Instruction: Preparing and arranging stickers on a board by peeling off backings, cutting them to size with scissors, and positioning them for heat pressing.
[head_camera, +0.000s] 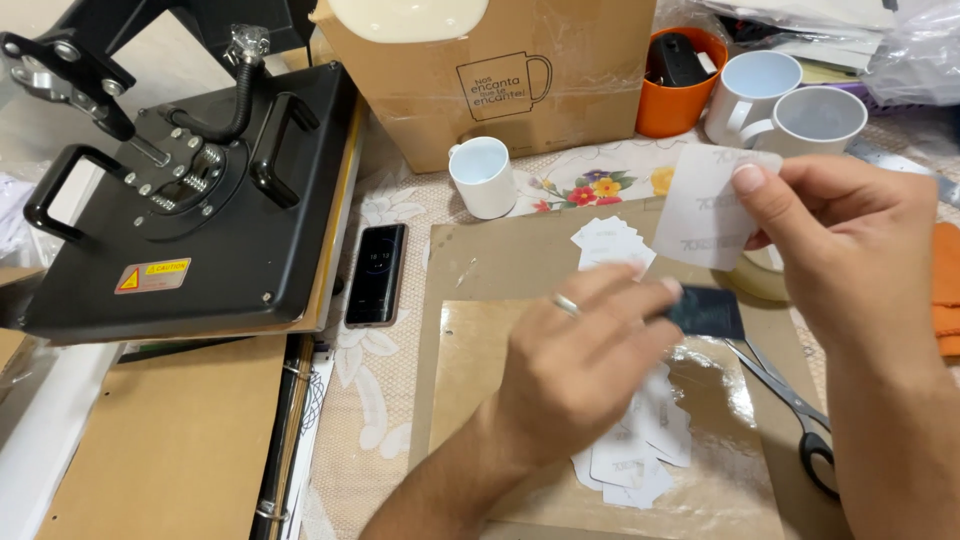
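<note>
The paper label (712, 215), upper right of frame, looks light and floppy; my right hand (850, 240) fingers pinch its right edge. My left hand (580, 360) fingers grip a dark card (708, 312) at its left edge.

Heat press (200, 200) left – phone (376, 273), mugs (785, 105), scissors (795, 410).

Black heat press (200, 190), orange cup (672, 95), white mugs (752, 92) (floral tablecloth (590, 188)).

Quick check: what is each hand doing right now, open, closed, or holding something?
Left hand: closed on a small dark card.
Right hand: closed on a white paper cutout, pinched by its edge.
</note>
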